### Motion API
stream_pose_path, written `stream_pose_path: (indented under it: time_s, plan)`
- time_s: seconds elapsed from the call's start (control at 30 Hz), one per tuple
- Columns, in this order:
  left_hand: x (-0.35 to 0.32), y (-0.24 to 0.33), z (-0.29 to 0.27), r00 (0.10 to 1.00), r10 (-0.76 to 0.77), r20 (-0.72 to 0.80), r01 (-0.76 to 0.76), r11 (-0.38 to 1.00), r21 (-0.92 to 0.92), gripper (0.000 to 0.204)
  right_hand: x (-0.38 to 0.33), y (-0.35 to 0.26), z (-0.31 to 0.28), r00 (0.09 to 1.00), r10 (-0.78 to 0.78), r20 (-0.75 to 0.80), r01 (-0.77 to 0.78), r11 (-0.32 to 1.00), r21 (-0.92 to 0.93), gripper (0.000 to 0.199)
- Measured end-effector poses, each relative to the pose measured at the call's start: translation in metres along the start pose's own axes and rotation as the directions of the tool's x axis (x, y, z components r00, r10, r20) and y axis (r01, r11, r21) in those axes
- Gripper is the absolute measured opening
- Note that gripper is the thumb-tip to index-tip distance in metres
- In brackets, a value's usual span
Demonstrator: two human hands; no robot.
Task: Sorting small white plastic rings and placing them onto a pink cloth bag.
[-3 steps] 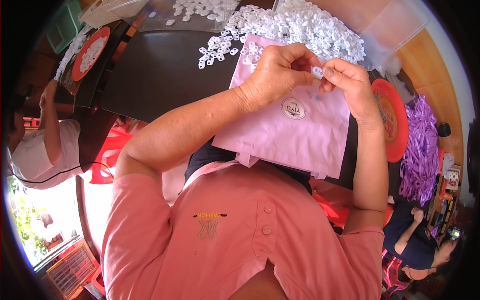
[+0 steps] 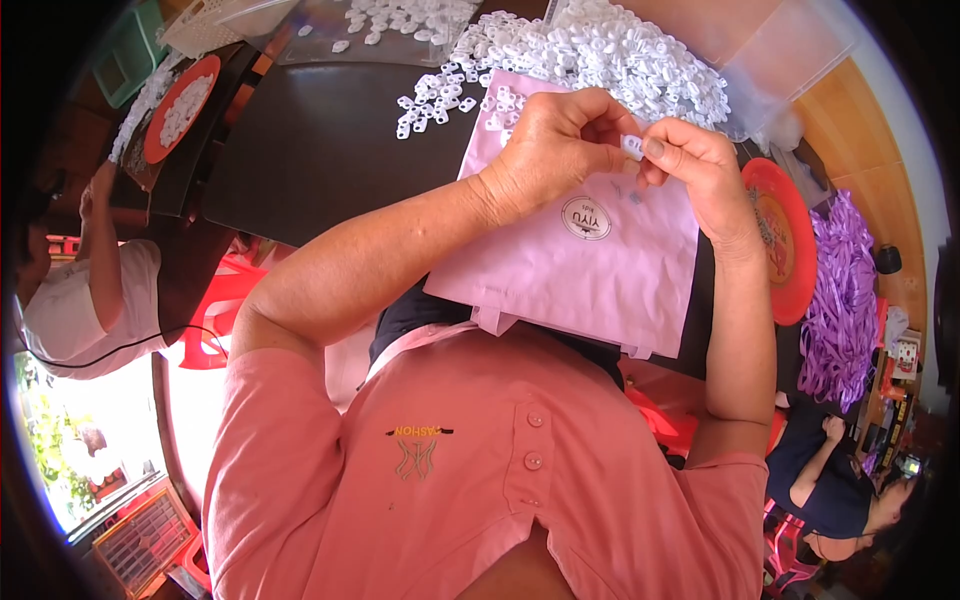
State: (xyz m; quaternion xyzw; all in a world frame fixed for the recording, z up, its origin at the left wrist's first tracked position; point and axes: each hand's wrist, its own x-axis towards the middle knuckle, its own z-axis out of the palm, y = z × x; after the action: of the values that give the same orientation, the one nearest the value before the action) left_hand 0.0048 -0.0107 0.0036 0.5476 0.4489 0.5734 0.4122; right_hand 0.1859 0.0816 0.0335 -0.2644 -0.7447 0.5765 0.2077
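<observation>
two hands meet above the dark bench (image 2: pixel 330 150). on it, under the hands, lies a pink paper bag (image 2: pixel 590 270); beyond the bag spreads a heap of white plastic clips (image 2: pixel 610 55). the left hand (image 2: pixel 550 150) and the right hand (image 2: pixel 690 165) both pinch one small white clip (image 2: pixel 633 146) over the bag's far edge.

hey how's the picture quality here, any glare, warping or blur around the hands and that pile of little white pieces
Head view: strong fisheye warping, black vignette at the rim; the table edge bends. Daylight blows out the lower left. Left hand, right hand and the small white piece between them are fairly sharp; the white pile is bright, partly washed out.
</observation>
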Motion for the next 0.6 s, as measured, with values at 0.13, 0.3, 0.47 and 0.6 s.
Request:
stream_pose_path:
  time_s: [0.13,0.3,0.47,0.6]
  plan:
    - [0.001,0.000,0.000,1.000,-0.009,-0.007,0.009,1.000,-0.010,0.022,0.001,0.000,-0.001,1.000,-0.021,0.012,0.021,1.000,0.012,0.020]
    - [0.002,0.001,-0.002,1.000,0.017,-0.022,-0.017,1.000,0.011,0.021,0.002,-0.003,0.003,0.999,-0.039,-0.009,0.039,0.998,0.045,0.019]
    - [0.001,0.002,-0.003,0.998,0.028,-0.060,-0.032,0.996,-0.078,0.019,0.004,0.002,0.008,0.996,-0.006,-0.094,0.013,0.997,0.078,0.019]
    - [0.007,0.012,-0.006,0.980,0.011,-0.200,-0.030,0.996,-0.090,0.011,0.010,0.018,0.009,0.983,0.096,-0.154,-0.091,0.995,0.040,0.019]
